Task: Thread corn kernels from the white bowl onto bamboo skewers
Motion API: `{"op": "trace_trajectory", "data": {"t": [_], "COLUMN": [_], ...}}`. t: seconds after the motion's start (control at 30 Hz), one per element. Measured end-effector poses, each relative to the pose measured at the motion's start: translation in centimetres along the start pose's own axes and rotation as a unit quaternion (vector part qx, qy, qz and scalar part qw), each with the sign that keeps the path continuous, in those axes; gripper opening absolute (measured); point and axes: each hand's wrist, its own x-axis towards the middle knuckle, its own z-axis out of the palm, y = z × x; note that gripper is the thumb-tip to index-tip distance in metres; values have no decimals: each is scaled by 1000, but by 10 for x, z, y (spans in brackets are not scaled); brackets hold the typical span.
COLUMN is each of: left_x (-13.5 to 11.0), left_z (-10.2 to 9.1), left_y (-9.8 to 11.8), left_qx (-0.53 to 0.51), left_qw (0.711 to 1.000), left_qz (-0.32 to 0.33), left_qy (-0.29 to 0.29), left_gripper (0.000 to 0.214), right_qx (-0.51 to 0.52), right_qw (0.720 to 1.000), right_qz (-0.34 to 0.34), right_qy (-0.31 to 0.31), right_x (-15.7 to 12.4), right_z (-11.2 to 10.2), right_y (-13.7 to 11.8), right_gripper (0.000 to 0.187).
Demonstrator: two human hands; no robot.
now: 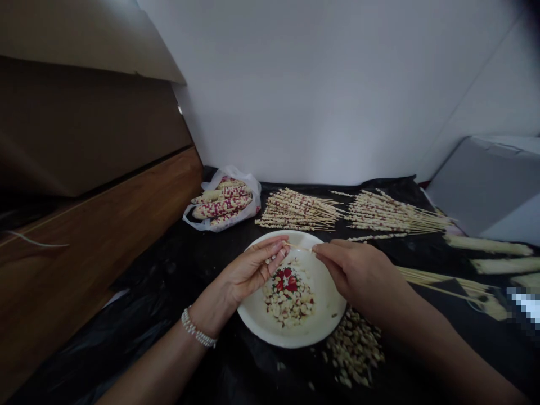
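A thin wooden skewer (300, 248) is held over a white plate (324, 315) between both hands. My left hand (253, 271) pinches its left tip with thumb and forefinger and holds several small pale kernels in its curled fingers. My right hand (358, 270) pinches the skewer's right part. On the plate lies a heap of pale kernels (289, 301) with a few red pieces. A pearl bracelet (197, 328) circles my left wrist.
Loose kernels (354, 346) lie right of the plate on black plastic sheeting (169, 292). Behind are two piles of loaded skewers (299, 210) (392, 214), a white bag of red-speckled corn cobs (223, 203), bare skewers (442, 281), a wooden panel (84, 247) left, a grey box (489, 185) right.
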Motion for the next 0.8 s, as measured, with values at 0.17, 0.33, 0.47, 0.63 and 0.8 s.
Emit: {"op": "trace_trajectory", "data": {"t": [0.17,0.33,0.47,0.63,0.8], "left_x": [3,3,2,2,1], "left_z": [-2,-7,-8,-6,-2], "left_y": [0,-1,-1,-1,-1], "left_qx": [0,-3,3,9,-3], "left_qw": [1000,1000,999,999,1000], "left_qz": [-10,-13,-14,-12,-14], "left_qy": [-18,-25,-39,-38,-21], "left_gripper": [23,23,20,19,19], "right_qx": [-4,2,13,10,6], "right_qw": [1000,1000,1000,1000,1000], "right_qz": [6,-1,-7,-4,-17], "right_qy": [-2,-5,0,4,10], "right_x": [1,2,1,1,1], "right_z": [2,1,-1,-1,-1], "right_y": [3,2,1,2,4], "right_gripper": [24,25,26,25,27]}}
